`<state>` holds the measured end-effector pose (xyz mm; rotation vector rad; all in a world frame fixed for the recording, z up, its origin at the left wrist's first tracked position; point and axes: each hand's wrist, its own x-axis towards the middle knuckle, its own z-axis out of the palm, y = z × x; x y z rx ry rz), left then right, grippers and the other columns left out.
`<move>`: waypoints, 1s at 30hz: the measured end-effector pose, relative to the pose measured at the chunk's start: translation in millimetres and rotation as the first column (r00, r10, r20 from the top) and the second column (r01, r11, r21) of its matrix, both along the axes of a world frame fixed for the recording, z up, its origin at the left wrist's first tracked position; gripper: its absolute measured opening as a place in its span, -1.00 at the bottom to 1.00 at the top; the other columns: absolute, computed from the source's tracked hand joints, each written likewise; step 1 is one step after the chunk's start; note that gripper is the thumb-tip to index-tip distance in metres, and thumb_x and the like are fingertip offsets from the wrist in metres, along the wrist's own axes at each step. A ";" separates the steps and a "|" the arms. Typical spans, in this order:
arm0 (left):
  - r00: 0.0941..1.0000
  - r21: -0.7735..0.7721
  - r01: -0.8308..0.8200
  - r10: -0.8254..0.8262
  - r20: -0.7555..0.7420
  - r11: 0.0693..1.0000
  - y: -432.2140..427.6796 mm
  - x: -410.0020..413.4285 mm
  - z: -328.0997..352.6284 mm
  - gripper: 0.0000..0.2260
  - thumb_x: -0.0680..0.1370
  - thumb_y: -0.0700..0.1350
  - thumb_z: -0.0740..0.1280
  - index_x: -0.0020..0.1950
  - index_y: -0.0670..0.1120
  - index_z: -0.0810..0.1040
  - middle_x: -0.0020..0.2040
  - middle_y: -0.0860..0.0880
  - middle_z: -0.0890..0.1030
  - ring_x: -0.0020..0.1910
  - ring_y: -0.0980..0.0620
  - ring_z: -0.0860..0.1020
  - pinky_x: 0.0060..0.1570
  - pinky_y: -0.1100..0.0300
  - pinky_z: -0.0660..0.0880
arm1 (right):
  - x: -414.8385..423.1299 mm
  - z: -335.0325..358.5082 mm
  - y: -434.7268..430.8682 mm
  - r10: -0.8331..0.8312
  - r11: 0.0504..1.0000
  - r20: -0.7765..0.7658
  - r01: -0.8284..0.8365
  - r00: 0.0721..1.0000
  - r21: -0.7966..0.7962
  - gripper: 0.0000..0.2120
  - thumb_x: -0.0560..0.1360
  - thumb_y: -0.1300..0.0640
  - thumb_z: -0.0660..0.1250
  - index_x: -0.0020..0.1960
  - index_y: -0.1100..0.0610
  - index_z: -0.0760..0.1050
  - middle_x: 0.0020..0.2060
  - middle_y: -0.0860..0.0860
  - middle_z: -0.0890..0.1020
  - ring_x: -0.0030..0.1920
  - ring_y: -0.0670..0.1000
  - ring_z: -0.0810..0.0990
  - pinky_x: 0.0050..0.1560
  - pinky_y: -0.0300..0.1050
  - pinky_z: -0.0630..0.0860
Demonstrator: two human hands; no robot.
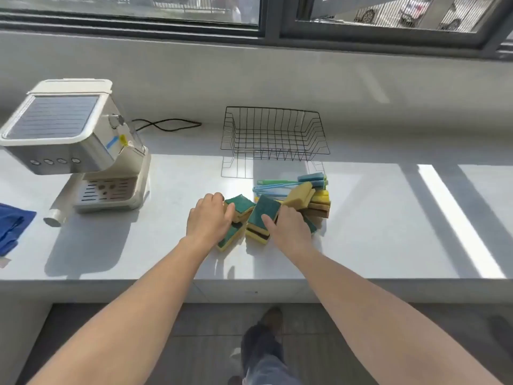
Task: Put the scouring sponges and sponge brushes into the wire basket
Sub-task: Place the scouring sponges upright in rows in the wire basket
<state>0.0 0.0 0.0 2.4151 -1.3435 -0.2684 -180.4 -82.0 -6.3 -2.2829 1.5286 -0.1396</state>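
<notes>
Reaching over the white surface [374, 223], both bare arms meet at a heap of sponges [265, 211] near the middle of the head view. The left hand [209, 219] lies palm down on the heap's nine o'clock edge, fingers curled loosely over a green-topped sponge; whether it grips that one I cannot tell. The right hand [291, 233] sits at the heap's five o'clock side, its fingers and thumb pressed to a tilted stack with a green top, yellow middle and dark bottom layer; a firm hold cannot be confirmed. More yellow and green sponges pile toward three o'clock, some on edge, some flat.

Two brushes [291, 186] with pale blue and green handles and teal sponge heads lie at the heap's twelve o'clock edge, handles pointing to nine o'clock. Just beyond them, at twelve o'clock, stands the wire basket [273, 132], holding nothing, its front rim near the brushes.

At nine o'clock, well apart, stands a cream coffee machine [75, 145], its black cord [166, 125] trailing behind. A blue cloth [11, 226] lies at the far left edge.
</notes>
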 end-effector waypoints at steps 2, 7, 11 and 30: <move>1.000 0.030 -0.020 0.021 -0.021 0.999 -13.3 4.7 -4.6 -0.62 0.62 0.13 0.10 0.18 -0.13 0.49 0.11 -0.10 0.58 0.08 -0.15 0.50 0.01 -0.07 0.46 | 5.0 -9.0 -6.8 -0.085 0.996 0.014 0.085 0.996 0.014 -0.49 0.58 -0.31 0.16 0.11 0.15 0.44 -0.04 0.05 0.54 0.00 0.10 0.51 -0.06 0.08 0.58; 0.999 0.118 -0.031 0.034 -0.031 0.993 -45.2 12.0 -18.2 -0.59 0.62 0.15 0.11 0.23 -0.14 0.48 0.13 -0.12 0.57 0.11 -0.17 0.50 0.02 -0.07 0.45 | 14.0 -32.3 -12.2 -0.222 0.968 0.130 0.203 0.966 0.148 -0.46 0.55 -0.32 0.22 0.18 0.16 0.41 0.04 0.06 0.55 0.08 0.12 0.51 -0.04 0.06 0.56; 0.997 0.176 -0.051 0.062 -0.053 0.983 -63.6 22.4 -31.1 -0.58 0.62 0.17 0.13 0.24 -0.13 0.48 0.14 -0.12 0.56 0.13 -0.17 0.49 0.03 -0.06 0.47 | 18.2 -43.1 -18.0 -0.307 0.929 0.267 0.226 0.914 0.292 -0.53 0.54 -0.25 0.30 0.23 0.09 0.39 0.10 0.02 0.57 0.12 0.07 0.55 0.06 0.12 0.58; 0.832 0.226 -0.256 0.334 -0.443 0.940 -80.3 44.3 -33.8 -0.78 0.57 0.01 0.38 -0.16 -0.12 0.56 -0.19 -0.03 0.61 -0.18 0.03 0.55 -0.35 0.15 0.39 | 22.3 -36.7 -40.8 -0.334 0.907 0.565 0.093 0.754 0.411 -0.79 0.59 0.02 0.36 0.16 -0.05 0.38 -0.19 -0.11 0.56 -0.18 -0.09 0.56 -0.13 -0.07 0.56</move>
